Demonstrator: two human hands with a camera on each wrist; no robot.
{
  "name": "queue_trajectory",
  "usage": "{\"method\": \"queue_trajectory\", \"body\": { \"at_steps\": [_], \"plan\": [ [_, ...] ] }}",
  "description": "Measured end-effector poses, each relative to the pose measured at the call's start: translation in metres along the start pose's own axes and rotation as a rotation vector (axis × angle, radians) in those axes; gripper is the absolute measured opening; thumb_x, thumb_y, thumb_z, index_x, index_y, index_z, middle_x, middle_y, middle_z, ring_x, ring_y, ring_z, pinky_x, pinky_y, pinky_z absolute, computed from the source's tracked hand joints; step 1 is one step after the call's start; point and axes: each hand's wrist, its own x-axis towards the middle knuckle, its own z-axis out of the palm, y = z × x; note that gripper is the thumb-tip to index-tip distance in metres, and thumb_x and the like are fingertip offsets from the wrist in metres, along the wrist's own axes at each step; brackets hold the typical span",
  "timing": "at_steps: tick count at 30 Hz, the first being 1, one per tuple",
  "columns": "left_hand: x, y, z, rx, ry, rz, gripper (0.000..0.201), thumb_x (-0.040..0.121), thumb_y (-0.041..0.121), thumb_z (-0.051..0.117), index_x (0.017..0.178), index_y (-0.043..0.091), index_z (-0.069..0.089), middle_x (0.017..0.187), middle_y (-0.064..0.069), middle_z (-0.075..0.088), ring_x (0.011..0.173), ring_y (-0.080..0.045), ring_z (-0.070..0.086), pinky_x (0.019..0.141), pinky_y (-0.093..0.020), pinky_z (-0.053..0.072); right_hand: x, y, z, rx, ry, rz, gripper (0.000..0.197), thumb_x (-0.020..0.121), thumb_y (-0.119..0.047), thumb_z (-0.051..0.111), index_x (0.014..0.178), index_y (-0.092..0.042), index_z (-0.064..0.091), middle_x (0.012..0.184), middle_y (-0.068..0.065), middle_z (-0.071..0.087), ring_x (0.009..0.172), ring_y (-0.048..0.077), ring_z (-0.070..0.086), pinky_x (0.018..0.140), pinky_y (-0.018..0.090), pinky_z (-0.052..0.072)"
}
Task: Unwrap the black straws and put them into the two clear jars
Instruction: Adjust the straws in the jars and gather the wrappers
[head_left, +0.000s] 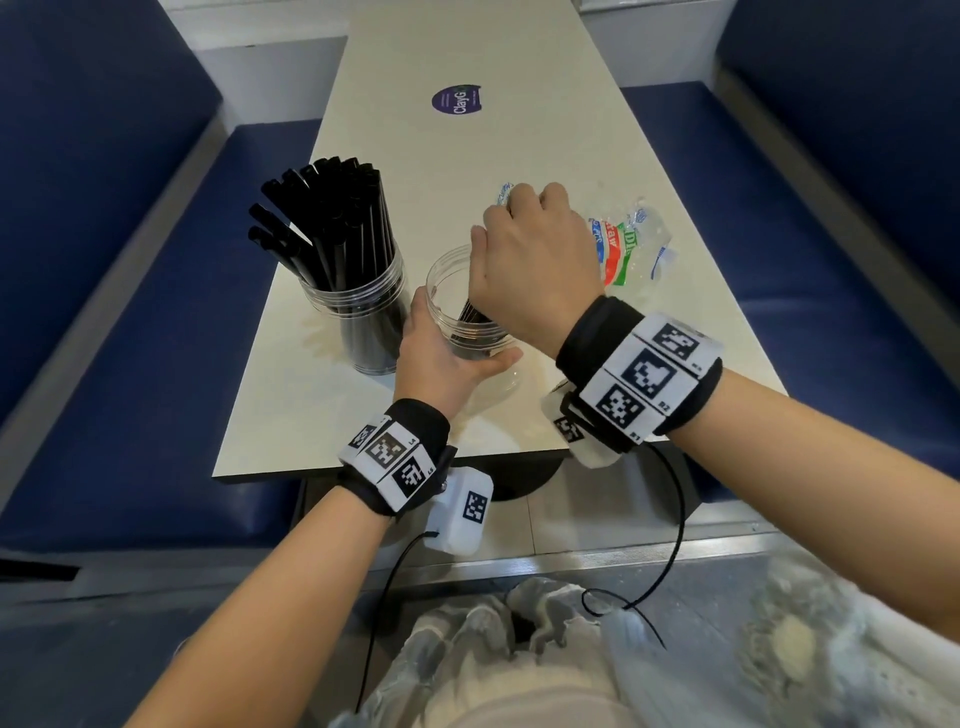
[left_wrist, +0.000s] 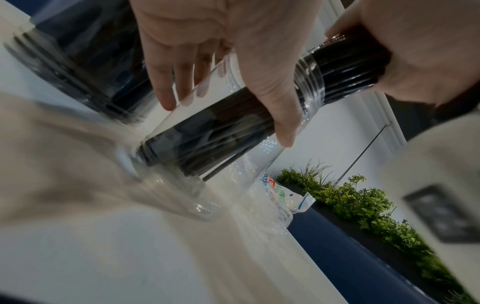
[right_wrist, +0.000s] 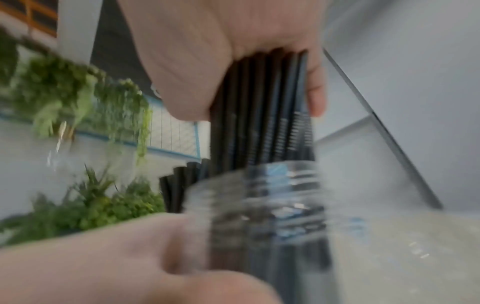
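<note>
A clear jar (head_left: 451, 291) stands near the table's front edge, and my left hand (head_left: 441, 364) grips it around the side, thumb in front. My right hand (head_left: 535, 260) holds a bundle of black straws (right_wrist: 262, 107) from above, their lower ends inside that jar (left_wrist: 233, 127). To its left, a second clear jar (head_left: 363, 322) is packed with black straws (head_left: 322, 218) that fan out of its mouth. In the left wrist view my left hand (left_wrist: 221, 67) wraps the jar and my right hand (left_wrist: 415, 51) grips the straws (left_wrist: 348, 67) above the rim.
A crumpled clear wrapper (head_left: 628, 244) with red, green and blue print lies on the white table (head_left: 467, 52), right of my right hand. A purple round sticker (head_left: 456, 100) marks the far middle. Blue bench seats (head_left: 130, 364) flank the table on both sides.
</note>
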Motion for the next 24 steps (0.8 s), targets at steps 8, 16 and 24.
{"method": "queue_trajectory", "body": {
  "at_steps": [8,16,24],
  "plan": [
    [0.003,0.001,0.004,0.044,0.033,0.046,0.115,0.055,0.037,0.088,0.146,0.012,0.022,0.147,-0.010,0.037,0.136,-0.021,0.036,0.111,-0.035,0.034,0.010,0.018,0.009,0.007,-0.007,0.047,0.035,0.094,-0.028,0.038,0.110,-0.002,0.055,0.113,0.016,0.054,0.107,0.036,0.045,0.076,0.039,0.037],
    [0.003,0.000,0.004,0.045,0.049,0.039,0.116,0.056,0.037,0.088,0.146,0.010,0.021,0.149,-0.010,0.035,0.138,-0.022,0.032,0.114,-0.035,0.031,0.013,0.015,0.007,0.050,0.028,-0.018,0.033,0.094,-0.023,0.033,0.104,-0.002,0.057,0.110,0.013,0.056,0.103,0.032,0.050,0.066,0.032,0.030],
    [0.005,-0.004,0.001,0.029,0.042,0.027,0.113,0.059,0.035,0.087,0.147,0.013,0.020,0.150,-0.010,0.033,0.138,-0.022,0.033,0.113,-0.031,0.031,0.025,0.021,0.006,0.174,0.088,-0.043,0.032,0.092,-0.024,0.035,0.096,-0.002,0.058,0.101,0.014,0.057,0.097,0.031,0.051,0.067,0.032,0.030]
  ]
}}
